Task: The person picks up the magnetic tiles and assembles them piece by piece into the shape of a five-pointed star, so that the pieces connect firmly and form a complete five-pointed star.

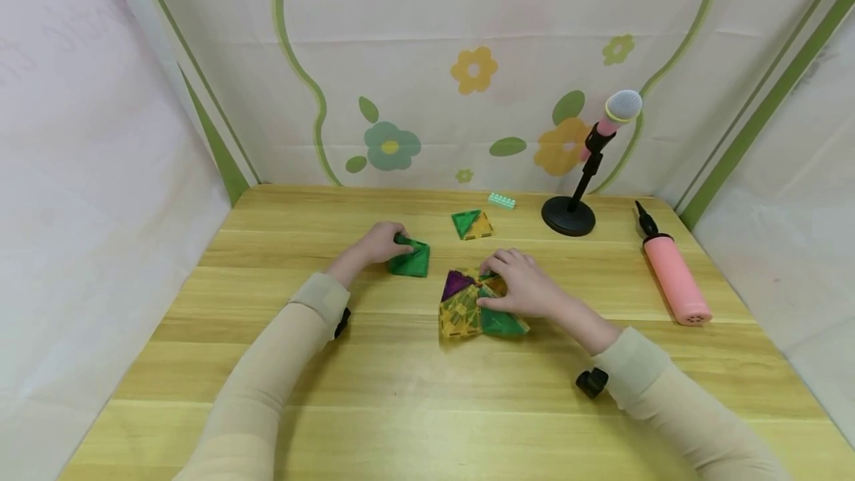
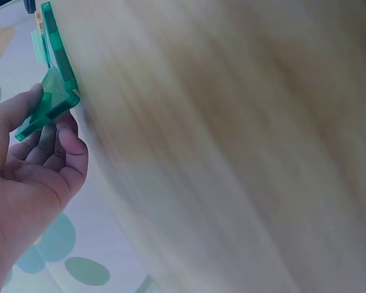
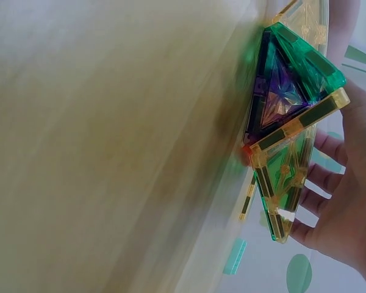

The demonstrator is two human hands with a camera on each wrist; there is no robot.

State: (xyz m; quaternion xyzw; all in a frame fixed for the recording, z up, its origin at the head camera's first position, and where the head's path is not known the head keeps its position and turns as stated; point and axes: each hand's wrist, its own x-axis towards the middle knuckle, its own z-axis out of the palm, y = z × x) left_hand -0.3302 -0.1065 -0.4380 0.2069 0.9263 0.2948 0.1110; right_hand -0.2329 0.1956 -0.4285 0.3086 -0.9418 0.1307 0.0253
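My left hand [image 1: 385, 243] pinches green magnetic tiles [image 1: 411, 262] between thumb and fingers, close to the tabletop. In the left wrist view, one green tile [image 2: 55, 97] is tilted up against another along an edge. My right hand [image 1: 522, 282] grips a raised cluster of magnetic tiles [image 1: 461, 315], with yellow, purple, green and orange pieces meeting at a central peak. The right wrist view shows this cluster's purple triangle [image 3: 282, 94] from the side, beside the fingers. Behind the hands, a green and yellow tile pair [image 1: 471, 225] lies flat.
A mint toy brick [image 1: 502, 201] lies near the table's back edge. To its right, a pink microphone [image 1: 621, 108] stands on a black stand [image 1: 568, 215]. A pink hand pump [image 1: 677, 278] lies at the right side. A flower-patterned curtain [image 1: 401, 58] borders the wooden table [image 1: 427, 407].
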